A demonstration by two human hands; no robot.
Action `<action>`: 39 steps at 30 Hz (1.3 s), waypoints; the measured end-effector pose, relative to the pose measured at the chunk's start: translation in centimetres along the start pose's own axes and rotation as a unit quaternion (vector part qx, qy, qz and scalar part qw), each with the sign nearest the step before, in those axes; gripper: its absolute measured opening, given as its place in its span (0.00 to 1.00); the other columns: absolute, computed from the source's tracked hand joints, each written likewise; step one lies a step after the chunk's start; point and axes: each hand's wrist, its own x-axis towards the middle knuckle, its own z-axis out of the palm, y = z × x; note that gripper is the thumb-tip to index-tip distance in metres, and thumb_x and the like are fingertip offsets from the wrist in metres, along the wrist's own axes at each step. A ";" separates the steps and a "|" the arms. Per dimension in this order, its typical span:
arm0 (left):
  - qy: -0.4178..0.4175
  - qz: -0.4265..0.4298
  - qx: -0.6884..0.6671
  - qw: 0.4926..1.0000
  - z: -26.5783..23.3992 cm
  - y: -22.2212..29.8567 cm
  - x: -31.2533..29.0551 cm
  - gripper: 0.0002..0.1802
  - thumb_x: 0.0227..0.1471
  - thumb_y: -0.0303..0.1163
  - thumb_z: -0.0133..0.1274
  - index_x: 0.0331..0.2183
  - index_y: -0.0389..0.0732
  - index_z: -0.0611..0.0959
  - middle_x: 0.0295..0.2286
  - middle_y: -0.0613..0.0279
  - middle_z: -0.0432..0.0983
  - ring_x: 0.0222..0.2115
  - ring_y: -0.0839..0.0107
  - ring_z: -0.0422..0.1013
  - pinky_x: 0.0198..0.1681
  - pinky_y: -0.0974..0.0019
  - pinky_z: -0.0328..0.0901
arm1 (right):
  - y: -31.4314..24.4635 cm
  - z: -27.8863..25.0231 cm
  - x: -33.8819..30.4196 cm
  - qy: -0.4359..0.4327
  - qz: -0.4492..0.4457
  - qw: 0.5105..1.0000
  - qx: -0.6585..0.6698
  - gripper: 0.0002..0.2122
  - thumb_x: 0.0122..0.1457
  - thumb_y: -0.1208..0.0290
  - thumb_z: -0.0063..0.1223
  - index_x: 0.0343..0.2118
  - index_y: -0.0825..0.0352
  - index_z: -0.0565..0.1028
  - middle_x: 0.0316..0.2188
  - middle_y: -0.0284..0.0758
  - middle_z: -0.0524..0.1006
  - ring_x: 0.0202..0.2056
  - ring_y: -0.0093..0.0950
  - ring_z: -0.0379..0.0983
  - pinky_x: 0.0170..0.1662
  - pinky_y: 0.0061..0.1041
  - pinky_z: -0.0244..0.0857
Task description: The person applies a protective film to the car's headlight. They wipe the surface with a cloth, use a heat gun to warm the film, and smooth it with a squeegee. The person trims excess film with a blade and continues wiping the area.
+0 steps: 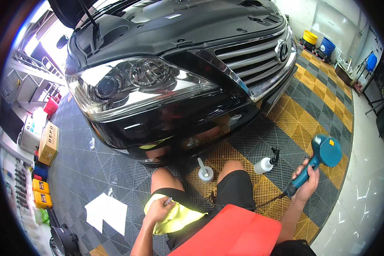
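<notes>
Head view: right hand [306,181] wrapped around the teal corded tool [317,158], right of the white bottle [263,166]; left hand [159,210] curls on yellow cloth [184,220] over the left leg [168,181], can't tell if gripping!

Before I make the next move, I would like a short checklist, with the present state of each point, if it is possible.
1. Right hand has a firm hold on the teal handheld device: ok, fingers wrap its handle.
2. Device switched on or off: cannot tell.
3. Cord connected to power: cannot tell; its far end is hidden.
4. Yellow-green cloth within reach: ok, it lies under the left hand.
5. Headlight uncovered: ok, nothing lies over its lens.
6. White spray bottle apart from the device: ok, it stands on the floor with a gap between them.
</notes>
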 end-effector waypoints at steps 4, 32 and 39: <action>0.028 -0.011 0.032 0.999 -0.3 1.4 -2.0 0.26 0.57 0.52 0.62 0.38 0.35 0.84 0.27 0.40 0.82 0.32 0.45 0.80 0.39 0.49 0.70 | 10.5 -15.7 3.7 0.227 0.171 0.910 -0.303 0.08 0.59 0.74 0.50 0.40 0.69 0.69 0.25 0.32 0.68 0.24 0.27 0.69 0.29 0.32 0.67; 0.075 0.400 -0.132 0.904 -10.9 18.2 -9.2 0.06 0.48 0.25 0.65 0.31 0.35 0.91 0.26 0.56 0.86 0.24 0.69 0.82 0.32 0.69 0.74 | 1.8 13.4 -11.4 -0.697 0.167 0.696 0.041 0.12 0.66 0.69 0.62 0.44 0.73 0.80 0.27 0.31 0.80 0.29 0.17 0.75 0.34 0.23 0.70; 0.129 0.313 -0.428 0.838 -4.6 15.2 -1.9 0.20 0.72 0.42 0.48 0.50 0.36 0.83 0.36 0.62 0.84 0.17 0.92 0.53 0.20 0.81 0.48 | 5.1 15.3 -6.3 -0.274 0.210 0.897 0.276 0.08 0.68 0.75 0.51 0.45 0.71 0.80 0.38 0.33 0.83 0.41 0.21 0.80 0.45 0.22 0.73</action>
